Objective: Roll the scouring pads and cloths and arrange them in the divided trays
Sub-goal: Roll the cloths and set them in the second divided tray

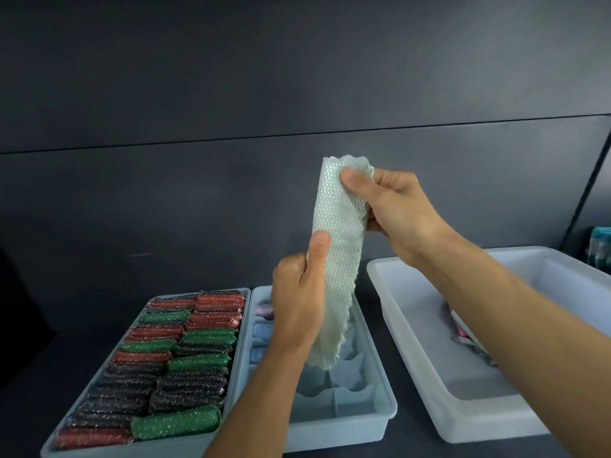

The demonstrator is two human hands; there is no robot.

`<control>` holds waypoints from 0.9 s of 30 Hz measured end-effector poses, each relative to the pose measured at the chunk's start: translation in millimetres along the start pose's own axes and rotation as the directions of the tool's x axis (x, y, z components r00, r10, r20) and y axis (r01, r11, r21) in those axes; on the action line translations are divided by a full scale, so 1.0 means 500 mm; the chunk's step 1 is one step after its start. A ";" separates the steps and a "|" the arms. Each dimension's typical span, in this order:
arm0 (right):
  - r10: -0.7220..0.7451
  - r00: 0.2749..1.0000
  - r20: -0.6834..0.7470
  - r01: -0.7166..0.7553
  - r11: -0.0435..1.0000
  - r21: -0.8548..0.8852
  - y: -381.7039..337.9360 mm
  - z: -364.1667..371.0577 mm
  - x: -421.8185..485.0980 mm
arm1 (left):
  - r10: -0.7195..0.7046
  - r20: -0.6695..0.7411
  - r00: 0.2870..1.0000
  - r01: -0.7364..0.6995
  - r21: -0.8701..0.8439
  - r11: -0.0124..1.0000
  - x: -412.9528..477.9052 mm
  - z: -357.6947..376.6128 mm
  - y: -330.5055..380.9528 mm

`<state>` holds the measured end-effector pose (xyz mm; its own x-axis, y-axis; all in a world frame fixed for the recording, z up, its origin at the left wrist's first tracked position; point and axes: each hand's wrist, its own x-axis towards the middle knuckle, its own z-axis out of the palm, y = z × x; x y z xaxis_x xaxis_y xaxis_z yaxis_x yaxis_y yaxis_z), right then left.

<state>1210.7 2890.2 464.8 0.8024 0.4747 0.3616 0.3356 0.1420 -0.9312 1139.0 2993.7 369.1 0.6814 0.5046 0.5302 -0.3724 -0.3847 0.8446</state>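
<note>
The cloth (344, 259) hangs in the air over the middle tray (347, 431). It looks soft, light and floppy, so holding it by the ends seems best. The right hand (396, 206) has a pinching grip on the top. The left hand (297, 299) has a grip lower down. The left tray (158, 450) is full of rolled pads (175, 424). A bin (463, 421) sits on the dark table (66, 352). The wall behind is dark.
</note>
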 end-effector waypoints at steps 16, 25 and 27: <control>0.081 0.992 0.096 -0.088 0.994 0.065 0.009 -0.026 0.012 | -0.512 0.508 0.692 0.564 0.061 0.823 0.004 -0.034 -0.001; -0.144 0.917 0.372 0.205 0.970 -0.130 0.084 -0.025 -0.073 | -0.630 0.578 0.518 0.855 -0.341 0.391 0.040 -0.054 -0.026; -0.144 0.895 0.422 0.257 0.940 -0.224 0.125 -0.026 -0.087 | -0.637 0.567 0.523 0.851 -0.390 0.352 0.047 -0.059 -0.029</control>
<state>1203.3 2867.2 391.6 0.4618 0.7712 0.4382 0.6321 0.0605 -0.7725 1141.8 3034.1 371.6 0.9506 0.0710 -0.3022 0.2026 0.5954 0.7774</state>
